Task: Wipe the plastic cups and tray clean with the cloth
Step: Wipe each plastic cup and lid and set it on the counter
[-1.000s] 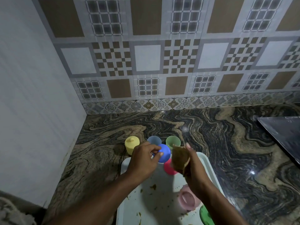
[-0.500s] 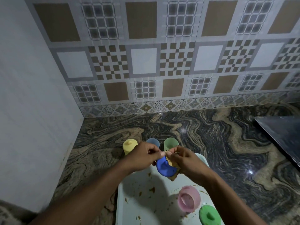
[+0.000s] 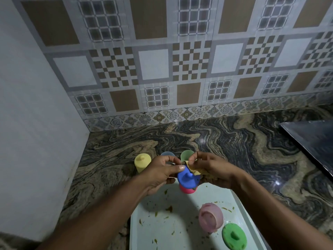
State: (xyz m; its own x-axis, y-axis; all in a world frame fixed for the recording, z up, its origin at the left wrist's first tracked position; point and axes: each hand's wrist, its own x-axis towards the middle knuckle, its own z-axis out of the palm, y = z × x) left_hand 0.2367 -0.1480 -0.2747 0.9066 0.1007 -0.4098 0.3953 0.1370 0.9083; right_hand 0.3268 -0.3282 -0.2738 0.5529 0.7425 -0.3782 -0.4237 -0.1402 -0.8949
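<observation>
My left hand [image 3: 160,173] grips a dark blue plastic cup [image 3: 187,178], held bottom-up above the far end of the pale tray [image 3: 182,230]. My right hand [image 3: 210,168] holds a tan cloth [image 3: 195,170] pressed against the cup's far side. A red cup [image 3: 187,190] stands on the tray just below the blue one. A pink cup [image 3: 210,217] lies on its side and a green cup [image 3: 233,236] sits upside down at the tray's right. The tray is speckled with brown-green food bits.
On the marbled counter [image 3: 225,141] beyond the tray stand a yellow cup [image 3: 142,162], a light blue cup [image 3: 167,154] and a pale green cup [image 3: 186,155]. A white wall [image 3: 36,123] rises at left, tiled backsplash behind. A dark flat slab [image 3: 313,141] lies at the right.
My right hand brought the cloth from beside the blue cup onto it. Both hands and the cup have shifted slightly nearer over the tray.
</observation>
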